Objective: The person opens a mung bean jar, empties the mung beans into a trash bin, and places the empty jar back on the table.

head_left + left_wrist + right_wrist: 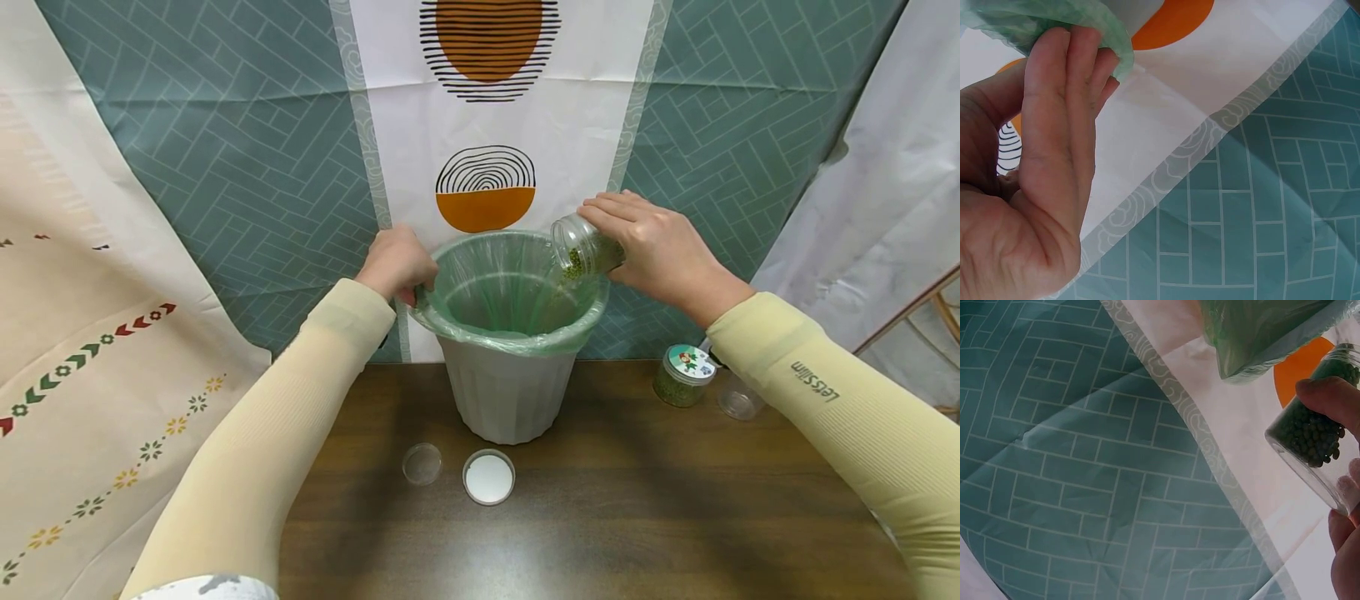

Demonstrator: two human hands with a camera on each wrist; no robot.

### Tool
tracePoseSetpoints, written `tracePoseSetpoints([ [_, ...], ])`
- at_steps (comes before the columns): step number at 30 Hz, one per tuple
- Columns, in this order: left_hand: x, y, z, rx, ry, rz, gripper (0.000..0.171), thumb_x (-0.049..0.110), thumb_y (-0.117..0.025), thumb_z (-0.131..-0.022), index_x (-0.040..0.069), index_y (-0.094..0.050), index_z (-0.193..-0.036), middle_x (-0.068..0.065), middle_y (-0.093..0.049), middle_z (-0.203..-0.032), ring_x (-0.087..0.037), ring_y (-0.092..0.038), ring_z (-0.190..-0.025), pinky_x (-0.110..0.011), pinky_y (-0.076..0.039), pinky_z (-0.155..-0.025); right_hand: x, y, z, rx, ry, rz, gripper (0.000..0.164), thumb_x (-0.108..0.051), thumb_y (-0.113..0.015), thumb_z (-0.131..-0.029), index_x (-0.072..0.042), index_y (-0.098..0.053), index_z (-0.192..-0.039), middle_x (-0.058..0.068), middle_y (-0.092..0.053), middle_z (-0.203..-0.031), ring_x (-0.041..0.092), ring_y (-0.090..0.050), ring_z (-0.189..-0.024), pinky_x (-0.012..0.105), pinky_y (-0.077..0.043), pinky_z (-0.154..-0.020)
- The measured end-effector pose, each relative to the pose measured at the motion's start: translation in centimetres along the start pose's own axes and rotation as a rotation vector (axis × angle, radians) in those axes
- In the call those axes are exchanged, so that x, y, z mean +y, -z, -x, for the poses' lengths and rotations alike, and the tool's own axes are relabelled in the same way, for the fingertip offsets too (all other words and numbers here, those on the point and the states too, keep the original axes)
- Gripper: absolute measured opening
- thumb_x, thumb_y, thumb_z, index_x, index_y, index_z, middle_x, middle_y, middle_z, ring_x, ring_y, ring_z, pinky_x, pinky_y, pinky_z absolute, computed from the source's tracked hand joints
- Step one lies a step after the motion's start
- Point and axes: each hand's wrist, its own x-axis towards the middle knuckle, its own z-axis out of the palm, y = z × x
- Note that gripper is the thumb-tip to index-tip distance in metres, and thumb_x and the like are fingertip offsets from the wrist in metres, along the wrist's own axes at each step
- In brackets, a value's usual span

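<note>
A grey trash can [513, 396] stands upright on the wooden table, lined with a green plastic bag [517, 342] folded over its rim. At the rim's left side, my left hand [396, 262] grips the bagged edge; in the left wrist view its fingers lie against the green plastic [1094, 19]. My right hand [663, 250] holds a clear jar [592, 246] tilted over the can's right side, mouth toward the opening. Small green beans [573, 265] slide to the jar's mouth and spill into the bag. More beans [1313, 434] show inside the jar in the right wrist view.
A capped jar [681, 379] with green contents stands at the right, beside a clear lid [738, 402] partly near my forearm. In front of the can lie another clear lid [422, 464] and a round lid with a white centre [488, 477]. A patterned cloth [300, 167] hangs close behind.
</note>
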Motion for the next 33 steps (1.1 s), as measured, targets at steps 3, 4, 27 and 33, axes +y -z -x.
tracePoseSetpoints([
  [3, 0.0, -0.08, -0.02, -0.002, 0.0, 0.002, 0.009, 0.006, -0.067, -0.071, -0.001, -0.066, -0.076, -0.01, -0.06, -0.054, -0.025, -0.068, -0.053, -0.031, -0.055, -0.047, -0.02, 0.03, 0.01, -0.001, 0.001, 0.0, 0.086, 0.001, -0.085, -0.052, -0.01, -0.054, -0.131, 0.009, -0.057, -0.131, 0.029, -0.051, -0.124, 0.042, -0.035, -0.111],
  [4, 0.0, -0.09, -0.03, -0.004, -0.002, 0.001, 0.009, 0.007, -0.067, -0.071, -0.001, -0.066, -0.076, -0.01, -0.06, -0.054, -0.025, -0.068, -0.054, -0.031, -0.055, -0.047, -0.02, 0.04, 0.0, -0.003, 0.0, 0.0, 0.086, 0.001, -0.085, -0.052, -0.01, -0.054, -0.131, 0.009, -0.057, -0.131, 0.029, -0.051, -0.124, 0.042, -0.035, -0.111],
  [27, 0.04, -0.03, 0.0, -0.011, -0.001, -0.016, 0.01, 0.007, -0.068, -0.07, -0.001, -0.067, -0.077, -0.011, -0.062, -0.056, -0.023, -0.069, -0.054, -0.03, -0.055, -0.047, 0.06, 0.27, -0.08, -0.02, -0.015, -0.002, 0.086, 0.001, -0.085, -0.052, -0.013, -0.054, -0.131, 0.008, -0.056, -0.132, 0.03, -0.051, -0.124, 0.046, -0.036, -0.109],
  [33, 0.12, 0.07, 0.17, -0.011, 0.0, -0.014, 0.01, 0.008, -0.068, -0.072, -0.001, -0.067, -0.076, -0.012, -0.063, -0.059, -0.024, -0.069, -0.055, -0.03, -0.055, -0.048, 0.07, 0.3, -0.12, -0.019, -0.012, -0.002, 0.086, 0.002, -0.085, -0.053, -0.013, -0.054, -0.131, 0.008, -0.056, -0.132, 0.029, -0.051, -0.124, 0.045, -0.036, -0.109],
])
